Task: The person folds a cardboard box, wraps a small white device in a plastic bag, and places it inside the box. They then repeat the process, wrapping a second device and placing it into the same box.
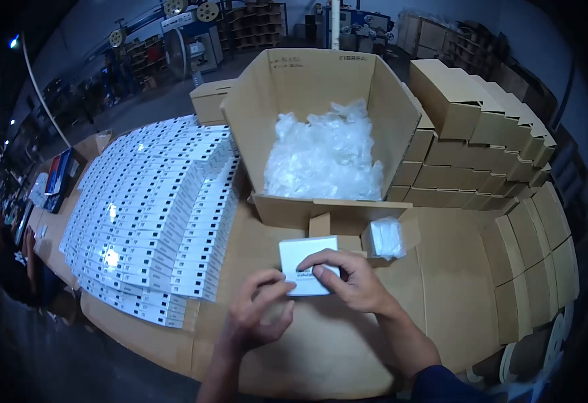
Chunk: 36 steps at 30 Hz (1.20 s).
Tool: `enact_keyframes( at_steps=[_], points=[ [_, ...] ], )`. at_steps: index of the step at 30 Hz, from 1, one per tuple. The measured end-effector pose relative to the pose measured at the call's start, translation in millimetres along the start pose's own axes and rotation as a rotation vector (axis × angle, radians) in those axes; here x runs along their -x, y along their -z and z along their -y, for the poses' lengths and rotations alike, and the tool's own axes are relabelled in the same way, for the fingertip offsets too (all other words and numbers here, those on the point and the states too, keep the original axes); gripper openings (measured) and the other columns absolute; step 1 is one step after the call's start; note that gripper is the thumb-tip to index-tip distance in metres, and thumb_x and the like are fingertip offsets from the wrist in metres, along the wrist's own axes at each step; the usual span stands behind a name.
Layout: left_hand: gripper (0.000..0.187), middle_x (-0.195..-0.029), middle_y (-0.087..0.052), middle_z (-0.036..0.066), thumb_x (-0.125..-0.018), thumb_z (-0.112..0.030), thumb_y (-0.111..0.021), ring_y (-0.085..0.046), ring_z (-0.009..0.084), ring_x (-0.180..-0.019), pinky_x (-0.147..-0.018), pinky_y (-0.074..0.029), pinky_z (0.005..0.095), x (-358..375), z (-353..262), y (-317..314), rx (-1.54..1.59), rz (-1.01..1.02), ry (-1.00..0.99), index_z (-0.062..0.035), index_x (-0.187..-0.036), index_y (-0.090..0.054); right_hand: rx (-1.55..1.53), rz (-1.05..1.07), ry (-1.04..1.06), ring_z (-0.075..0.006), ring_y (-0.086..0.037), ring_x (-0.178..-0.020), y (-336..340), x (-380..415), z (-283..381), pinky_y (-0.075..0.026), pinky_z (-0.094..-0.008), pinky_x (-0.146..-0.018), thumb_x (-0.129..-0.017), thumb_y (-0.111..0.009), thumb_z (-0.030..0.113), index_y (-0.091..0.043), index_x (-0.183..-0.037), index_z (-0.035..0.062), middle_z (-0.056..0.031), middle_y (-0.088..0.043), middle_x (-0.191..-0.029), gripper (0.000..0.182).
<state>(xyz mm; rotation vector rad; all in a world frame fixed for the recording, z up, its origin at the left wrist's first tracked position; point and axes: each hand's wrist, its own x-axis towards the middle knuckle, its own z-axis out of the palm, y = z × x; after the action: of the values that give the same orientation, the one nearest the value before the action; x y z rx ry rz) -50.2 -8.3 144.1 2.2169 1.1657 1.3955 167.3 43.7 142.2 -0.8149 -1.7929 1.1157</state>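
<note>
A small white carton (302, 254) with a printed label lies on the brown table (442, 282) in front of me. My right hand (349, 281) grips its near right side, fingers curled over the top. My left hand (259, 314) pinches the carton's near left corner. Just right of the carton, a small open brown box (411, 232) holds a clear plastic bag (385, 238).
A big open cardboard box (294, 94) full of clear plastic bags (324, 154) stands behind. Rows of flat white cartons (153, 208) cover the table's left. Stacked small brown boxes (482, 134) line the right side. Another person (18, 262) sits at far left.
</note>
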Motion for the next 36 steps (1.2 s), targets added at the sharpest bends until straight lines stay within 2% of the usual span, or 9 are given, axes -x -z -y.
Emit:
enact_keyframes(
  at_steps=[6, 10, 12, 14, 17, 20, 26, 30, 36],
  points=[
    [0.014, -0.099, -0.069, 0.014, -0.084, 0.001, -0.073, -0.067, 0.0338, -0.094, -0.084, -0.053, 0.0404, -144, 77, -56, -0.205, 0.092, -0.208, 0.0001, -0.097, -0.069, 0.476, -0.360, 0.239, -0.0351, -0.064, -0.088, 84, -60, 5, -0.051, -0.0398, -0.079, -0.091, -0.056, -0.004, -0.072, -0.105, 0.0073, -0.0209, -0.061, -0.096, 0.025],
    [0.040, -0.109, -0.062, 0.010, -0.077, -0.011, -0.082, -0.060, 0.0298, -0.109, -0.092, -0.055, 0.0402, -249, 135, -116, -0.431, 0.254, -0.452, -0.0046, -0.112, -0.064, 0.472, -0.531, 0.224, -0.0339, -0.064, -0.088, 112, -105, 16, -0.050, -0.0405, -0.080, -0.095, -0.055, 0.002, -0.072, -0.107, 0.0060, -0.0202, -0.061, -0.101, 0.021],
    [0.045, -0.110, -0.062, 0.011, -0.072, -0.015, -0.086, -0.060, 0.0290, -0.111, -0.091, -0.055, 0.0396, -281, 168, -146, -0.489, 0.340, -0.580, -0.0043, -0.110, -0.066, 0.444, -0.603, 0.255, -0.0303, -0.064, -0.088, 123, -125, 7, -0.050, -0.0395, -0.080, -0.095, -0.058, 0.006, -0.072, -0.108, 0.0059, -0.0180, -0.061, -0.105, 0.019],
    [0.031, -0.106, -0.066, 0.014, -0.073, -0.012, -0.084, -0.063, 0.0320, -0.107, -0.091, -0.055, 0.0419, -297, 168, -159, -0.664, 0.548, -0.497, -0.0018, -0.099, -0.070, 0.446, -0.585, 0.245, -0.0098, -0.058, -0.081, 131, -135, 5, -0.061, -0.0279, -0.074, -0.100, -0.056, 0.004, -0.071, -0.111, 0.0049, -0.0061, -0.052, -0.104, 0.019],
    [0.025, -0.100, -0.070, 0.017, -0.079, -0.016, -0.082, -0.068, 0.0362, -0.094, -0.085, -0.055, 0.0463, -311, 200, -175, -0.528, 0.460, -0.302, 0.0013, -0.095, -0.074, 0.382, -0.641, 0.170, -0.0290, -0.066, -0.092, 135, -144, 2, -0.051, -0.0386, -0.082, -0.093, -0.060, 0.007, -0.073, -0.107, 0.0070, -0.0168, -0.062, -0.106, 0.019],
    [0.024, -0.102, -0.072, 0.019, -0.085, -0.017, -0.078, -0.070, 0.0337, -0.090, -0.083, -0.056, 0.0412, -304, 204, -152, -0.070, 0.099, -0.210, -0.0006, -0.102, -0.076, 0.375, -0.638, 0.187, -0.0312, -0.066, -0.095, 140, -150, -8, -0.051, -0.0403, -0.085, -0.092, -0.062, 0.008, -0.073, -0.107, 0.0073, -0.0177, -0.062, -0.107, 0.019],
    [0.033, -0.092, -0.071, 0.005, -0.106, -0.030, -0.059, -0.061, 0.0117, -0.082, -0.078, -0.051, 0.0275, -278, 161, -100, 0.181, -0.054, 0.119, -0.0078, -0.125, -0.074, 0.601, -0.569, 0.278, -0.0371, -0.065, -0.104, 134, -160, -12, -0.051, -0.0445, -0.093, -0.083, -0.081, 0.021, -0.073, -0.111, 0.0057, -0.0199, -0.063, -0.112, 0.033],
    [0.035, -0.081, -0.061, -0.004, -0.107, -0.031, -0.058, -0.049, 0.0059, -0.075, -0.068, -0.045, 0.0240, -250, 131, -83, 0.250, -0.147, 0.089, -0.0052, -0.127, -0.072, 0.637, -0.469, 0.276, -0.0309, -0.065, -0.103, 109, -153, -9, -0.053, -0.0412, -0.090, -0.074, -0.091, 0.032, -0.073, -0.112, 0.0076, -0.0169, -0.065, -0.112, 0.049],
    [0.032, -0.081, -0.061, -0.003, -0.107, -0.025, -0.060, -0.051, 0.0034, -0.070, -0.064, -0.043, 0.0210, -166, 82, -59, 0.521, -0.360, 0.173, 0.0031, -0.118, -0.072, 0.433, -0.491, 0.138, -0.0204, -0.054, -0.074, 60, -96, 2, -0.046, -0.0364, -0.071, -0.089, -0.077, 0.018, -0.074, -0.088, 0.0034, -0.0069, -0.062, -0.068, 0.015]
  ],
)
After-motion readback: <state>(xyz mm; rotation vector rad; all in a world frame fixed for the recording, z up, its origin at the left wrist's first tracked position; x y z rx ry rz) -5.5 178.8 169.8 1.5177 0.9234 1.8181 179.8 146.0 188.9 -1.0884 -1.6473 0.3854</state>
